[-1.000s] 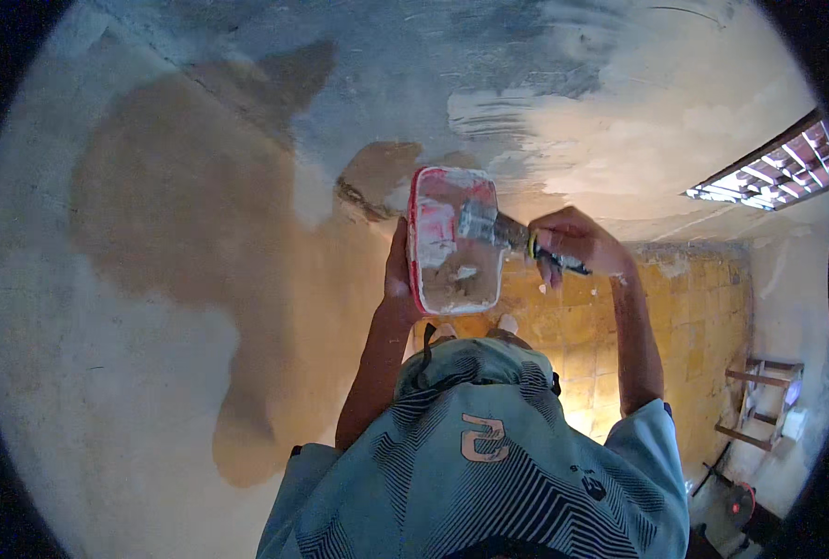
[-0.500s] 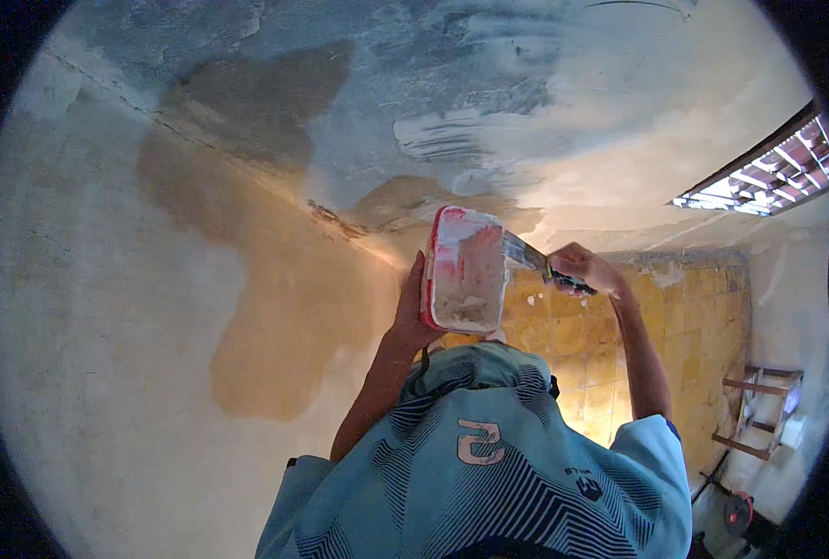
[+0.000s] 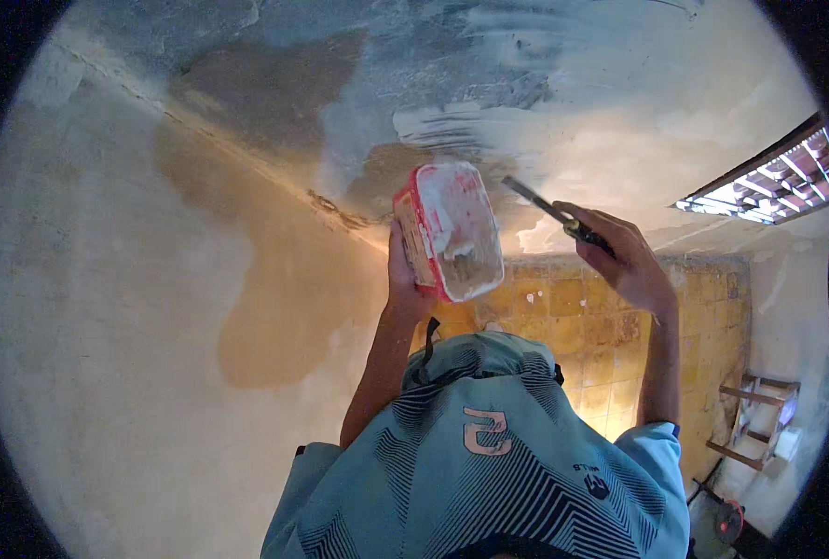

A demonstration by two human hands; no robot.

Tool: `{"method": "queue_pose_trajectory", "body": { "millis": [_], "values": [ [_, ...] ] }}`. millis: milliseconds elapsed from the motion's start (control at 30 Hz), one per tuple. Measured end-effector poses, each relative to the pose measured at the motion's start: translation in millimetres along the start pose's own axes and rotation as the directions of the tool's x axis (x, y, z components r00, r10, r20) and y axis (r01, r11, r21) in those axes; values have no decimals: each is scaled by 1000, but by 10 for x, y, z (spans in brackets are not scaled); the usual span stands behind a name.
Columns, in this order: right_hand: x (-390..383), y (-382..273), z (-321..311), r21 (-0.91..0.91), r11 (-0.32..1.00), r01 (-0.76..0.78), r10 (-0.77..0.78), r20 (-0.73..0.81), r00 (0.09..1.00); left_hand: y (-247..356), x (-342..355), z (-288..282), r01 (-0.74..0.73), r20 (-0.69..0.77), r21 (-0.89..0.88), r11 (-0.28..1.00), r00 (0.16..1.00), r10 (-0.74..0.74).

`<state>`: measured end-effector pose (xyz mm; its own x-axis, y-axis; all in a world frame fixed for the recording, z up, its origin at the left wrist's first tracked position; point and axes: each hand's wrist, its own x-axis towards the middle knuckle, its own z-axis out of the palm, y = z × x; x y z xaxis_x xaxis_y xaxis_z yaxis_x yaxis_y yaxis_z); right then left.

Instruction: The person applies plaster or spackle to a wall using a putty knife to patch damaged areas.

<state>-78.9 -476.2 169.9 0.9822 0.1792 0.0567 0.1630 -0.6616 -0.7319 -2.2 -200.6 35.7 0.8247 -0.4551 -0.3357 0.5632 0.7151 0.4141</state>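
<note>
Red plastic smeared with white, the tub (image 3: 414, 238) is held in the left hand (image 3: 403, 268), gripped along its left wall toward the lower corner. From where I stand, the right hand (image 3: 617, 253) is closed round the handle of a scraper (image 3: 543, 206); the tool's long axis slants up and left from that grip, its tip apart from the tub, just beside the upper right corner.

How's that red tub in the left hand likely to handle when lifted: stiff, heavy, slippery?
The red tub is probably light for its size: the left hand alone supports it. It seems fairly stiff, since its boxy walls show no obvious buckling under that grip. Its rim may be slippery if the white residue smeared there is wet.
</note>
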Motion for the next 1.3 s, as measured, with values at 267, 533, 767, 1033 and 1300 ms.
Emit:
{"method": "queue_pose_trajectory", "body": {
  "millis": [267,533,767,1033,1300],
  "values": [
    [9,-1016,72,-492,871,-18,180,284,942,160,145,-254,-312,-18,165,935,947,319],
    [395,-1508,713,-693,612,380,63,521,851,129,245,-603,-205,24,147,968,979,204],
    [954,-1664,825,-560,705,435,126,703,700,169,120,-647,-323,-53,316,892,933,357],
    [1254,-1938,919,-616,657,435,270,730,628,281,3,-658,-249,-108,323,913,949,296],
    [1533,-1796,915,-604,781,157,472,737,484,316,-126,-524,-234,-69,327,916,960,270]
  ]
}}
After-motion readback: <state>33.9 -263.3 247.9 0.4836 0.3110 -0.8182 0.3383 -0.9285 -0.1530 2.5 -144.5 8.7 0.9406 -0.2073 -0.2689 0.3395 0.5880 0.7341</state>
